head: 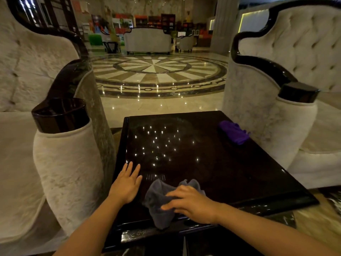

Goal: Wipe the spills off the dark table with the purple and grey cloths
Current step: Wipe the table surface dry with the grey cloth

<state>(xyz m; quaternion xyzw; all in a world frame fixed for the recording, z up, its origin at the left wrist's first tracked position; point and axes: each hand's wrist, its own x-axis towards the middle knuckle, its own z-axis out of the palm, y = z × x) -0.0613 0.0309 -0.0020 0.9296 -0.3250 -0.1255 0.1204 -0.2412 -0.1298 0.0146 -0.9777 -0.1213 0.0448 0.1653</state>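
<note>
The fingers of the right hand lie bent and a little apart on top of the grey cloth, pressing it down onto the dark table rather than pinching it. The knuckles are raised, the wrist is low, and the forearm runs back toward the lower right, crossing the table's near edge. The cloth is bunched under the palm; one fold fans out beyond the fingertips and another hangs slightly over the near edge of the table.

The left hand rests flat on the table near its left edge — fingers straight, close together with only slight gaps, pointing away from the person. It holds nothing and sits just beside the grey cloth without touching it. Its forearm reaches back toward the lower left.

The purple cloth lies crumpled at the far right corner of the table, well apart from both hands. Small points of light reflect across the middle of the glossy tabletop, and faint smears show toward its far side.

A pale tufted armchair stands left of the table and another to its right. No writing can be read anywhere — the signs beyond the table are too small and blurred.
</note>
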